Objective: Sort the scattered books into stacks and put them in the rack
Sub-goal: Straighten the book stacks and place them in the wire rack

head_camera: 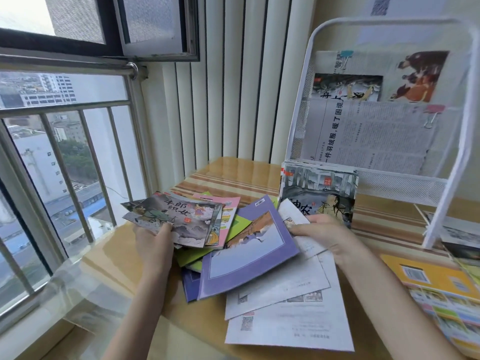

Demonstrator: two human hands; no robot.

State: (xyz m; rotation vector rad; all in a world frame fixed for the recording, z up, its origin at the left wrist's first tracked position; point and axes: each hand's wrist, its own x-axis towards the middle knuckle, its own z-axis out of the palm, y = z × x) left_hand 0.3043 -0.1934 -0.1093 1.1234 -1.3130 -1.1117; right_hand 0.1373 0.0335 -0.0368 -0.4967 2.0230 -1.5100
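My left hand (153, 239) grips a fanned bunch of grey picture books (179, 219) above the table's left side. My right hand (322, 233) is closed on a thin white booklet (292, 213) just right of a purple book (249, 252). The purple book lies tilted on top of green and pink books (230, 215) in a loose pile. Behind my right hand a stack of grey picture books (319, 189) stands upright against the white wire rack (441, 162). The rack holds clipped newspapers (374, 136) and a picture book (346, 87).
White printed sheets (288, 307) lie spread on the wooden table (117, 266) near me. A yellow book (428, 278) and colourful booklets lie at the right edge. A window with metal bars (65, 157) runs along the left; white ribbed panels stand behind the table.
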